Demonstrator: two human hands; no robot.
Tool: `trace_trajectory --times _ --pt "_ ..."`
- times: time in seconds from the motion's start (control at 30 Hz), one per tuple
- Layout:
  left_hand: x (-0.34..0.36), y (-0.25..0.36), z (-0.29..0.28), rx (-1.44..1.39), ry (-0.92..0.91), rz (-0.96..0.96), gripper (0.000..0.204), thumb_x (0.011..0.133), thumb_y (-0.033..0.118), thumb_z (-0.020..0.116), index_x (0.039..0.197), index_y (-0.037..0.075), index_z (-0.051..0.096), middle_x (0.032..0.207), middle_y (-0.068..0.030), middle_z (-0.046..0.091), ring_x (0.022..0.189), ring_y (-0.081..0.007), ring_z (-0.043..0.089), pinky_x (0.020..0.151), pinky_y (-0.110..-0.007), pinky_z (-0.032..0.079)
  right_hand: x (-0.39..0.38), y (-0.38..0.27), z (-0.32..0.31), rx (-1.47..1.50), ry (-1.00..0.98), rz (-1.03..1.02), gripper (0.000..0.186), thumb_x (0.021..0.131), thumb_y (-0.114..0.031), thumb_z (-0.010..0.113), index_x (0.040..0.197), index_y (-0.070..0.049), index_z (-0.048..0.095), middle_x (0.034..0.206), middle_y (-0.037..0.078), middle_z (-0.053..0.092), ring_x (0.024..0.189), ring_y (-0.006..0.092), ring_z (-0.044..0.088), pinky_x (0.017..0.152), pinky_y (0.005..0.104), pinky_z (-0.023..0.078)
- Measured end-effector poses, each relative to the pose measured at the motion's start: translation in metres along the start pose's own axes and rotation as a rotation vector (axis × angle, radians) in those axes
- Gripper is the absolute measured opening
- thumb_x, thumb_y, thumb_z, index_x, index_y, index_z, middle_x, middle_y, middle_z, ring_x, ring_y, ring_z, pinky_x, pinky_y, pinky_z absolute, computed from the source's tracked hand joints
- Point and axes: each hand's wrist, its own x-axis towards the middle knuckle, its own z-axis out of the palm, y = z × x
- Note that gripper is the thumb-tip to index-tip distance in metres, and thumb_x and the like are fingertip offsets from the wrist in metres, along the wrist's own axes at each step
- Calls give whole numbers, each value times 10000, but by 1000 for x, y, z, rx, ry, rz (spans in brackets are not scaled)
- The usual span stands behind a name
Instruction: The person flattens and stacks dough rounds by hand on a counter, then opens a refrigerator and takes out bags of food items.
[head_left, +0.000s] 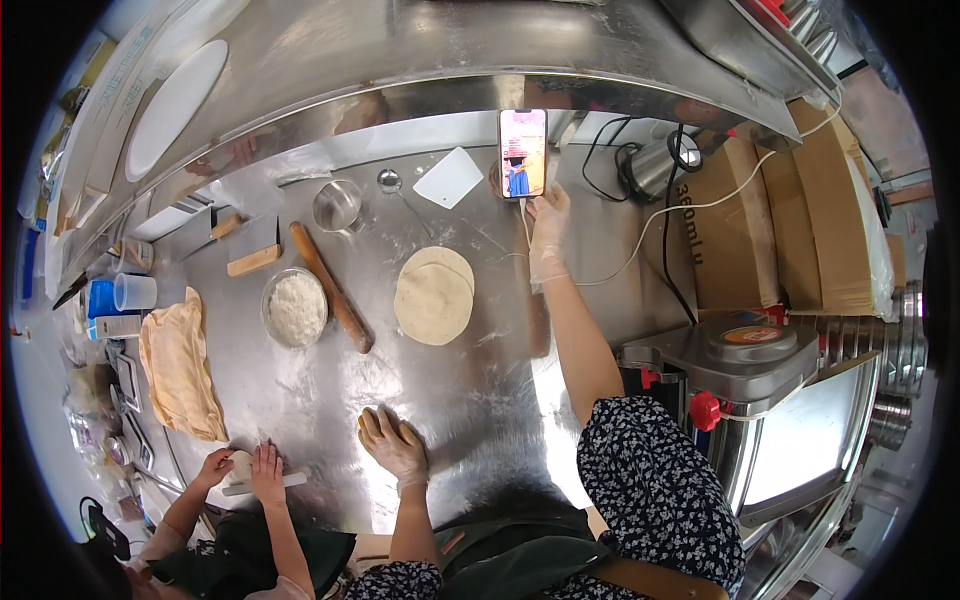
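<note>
Pink and orange light the phone screen (523, 153) beside the curled right hand (550, 220); left hand (396, 450) spread, both grips unclear.

Kitchen: rolling pin (332, 287), dough (435, 297)

Steel worktop (250, 375), dough rounds (433, 308), rolling pin (330, 288), flour bowl (268, 326)

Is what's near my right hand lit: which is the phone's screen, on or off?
On: the phone shows a bright, colourful picture, mostly pink and yellow, near the right hand.
</note>
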Motion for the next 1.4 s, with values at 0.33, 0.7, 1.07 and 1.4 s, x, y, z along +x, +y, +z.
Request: trace_trajectory --times 0.33,0.7,1.07,1.4 --pt "-1 0 1 -14 8 8 482 920 231 514 1355 29 468 1422 -223 414 1304 -462 389 1099 -592 306 -3 0 -1 -9 0 1 484 936 24 528 1393 34 371 1233 154 570 1067 193 596 907 322 512" --pt "0 -2 0 -19 5 5 480 904 201 528 1347 26 471 1420 -230 415 1301 -459 394 1098 -590 306 -17 -42 48 -887 122 -638 1091 632 -195 909 1476 43 260 1275 260 514 1175 396 511 1049 421 401" --pt "-2 0 -2 -32 -22 -24 496 884 164 559 1355 33 478 1439 -226 417 1323 -445 382 1117 -560 297 -7 -45 85 -1079 306 -682 1119 627 -274 889 1480 55 244 1300 214 501 1156 377 504 1006 419 444" --pt "1 1 -1 -45 -10 -13 497 871 180 561 1340 36 476 1423 -214 412 1306 -451 388 1099 -589 301 -10 -56 80 -1088 265 -565 1160 623 -321 895 1491 53 222 1410 228 439 1261 386 453 1068 426 402"
